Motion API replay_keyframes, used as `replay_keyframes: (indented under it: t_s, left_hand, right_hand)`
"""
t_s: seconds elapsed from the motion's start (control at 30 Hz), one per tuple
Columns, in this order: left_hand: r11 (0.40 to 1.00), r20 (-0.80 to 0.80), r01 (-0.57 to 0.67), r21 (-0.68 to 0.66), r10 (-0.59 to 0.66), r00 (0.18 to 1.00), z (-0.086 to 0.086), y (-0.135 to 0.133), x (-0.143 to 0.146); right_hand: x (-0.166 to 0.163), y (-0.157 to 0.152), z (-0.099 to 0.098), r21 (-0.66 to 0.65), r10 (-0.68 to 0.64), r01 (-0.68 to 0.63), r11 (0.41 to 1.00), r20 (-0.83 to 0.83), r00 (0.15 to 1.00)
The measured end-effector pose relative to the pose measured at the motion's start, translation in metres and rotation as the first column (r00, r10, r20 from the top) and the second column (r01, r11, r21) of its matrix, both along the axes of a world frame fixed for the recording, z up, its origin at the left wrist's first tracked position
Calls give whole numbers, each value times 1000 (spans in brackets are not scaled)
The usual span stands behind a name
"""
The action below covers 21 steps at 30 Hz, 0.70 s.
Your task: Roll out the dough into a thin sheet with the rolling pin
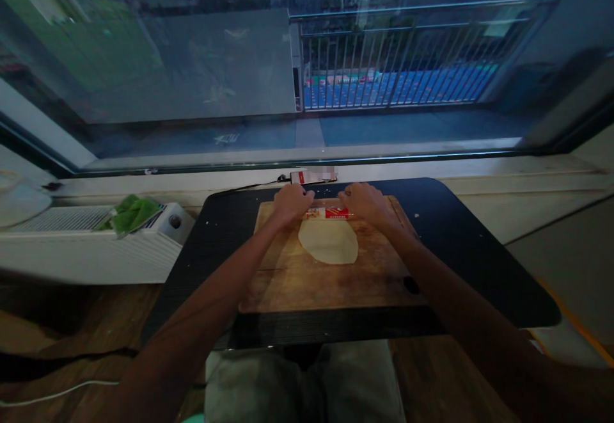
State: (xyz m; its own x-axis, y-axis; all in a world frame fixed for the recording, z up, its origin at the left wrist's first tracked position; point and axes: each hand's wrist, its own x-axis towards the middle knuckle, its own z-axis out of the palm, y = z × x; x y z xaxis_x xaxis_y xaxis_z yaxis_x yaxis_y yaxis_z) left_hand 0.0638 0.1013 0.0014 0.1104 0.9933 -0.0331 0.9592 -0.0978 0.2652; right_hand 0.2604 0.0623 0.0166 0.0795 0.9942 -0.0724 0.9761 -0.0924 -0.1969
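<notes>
A flat, pale sheet of dough (329, 241) with an uneven rounded outline lies on the wooden cutting board (330, 292). Across its far edge sits a rolling pin (329, 213) wearing a red and white printed label. My left hand (293, 202) is closed around the pin's left end, and my right hand (363, 203) grips the right end. Both arms stretch forward over the board. The pin's ends are hidden under my fingers.
The board rests on a black table (446, 244) with small crumbs. Behind it, a phone-like object (314, 175) with a cable lies by the windowsill. At left, a green cloth (132, 214) lies on a white radiator (148, 244). A large window rises beyond the table.
</notes>
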Motion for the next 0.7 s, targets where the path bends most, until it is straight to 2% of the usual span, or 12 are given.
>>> replay_keyframes:
  t_s: [0.37,0.53,0.7]
  left_hand:
    - [1000,-12,-16,10,16,1000,-2,-5,0]
    - [1000,-28,-12,-3,12,1000,-3,-11,-2]
    - [998,-48,-25,50,28,998,-8,-25,-3]
  right_hand:
    - [-1,-4,0,-16,-8,8,1000,-6,1000]
    - [1,-8,-7,1,0,0,1000,15,1000]
    - [-2,-15,-17,29,-13,11,1000,66,998]
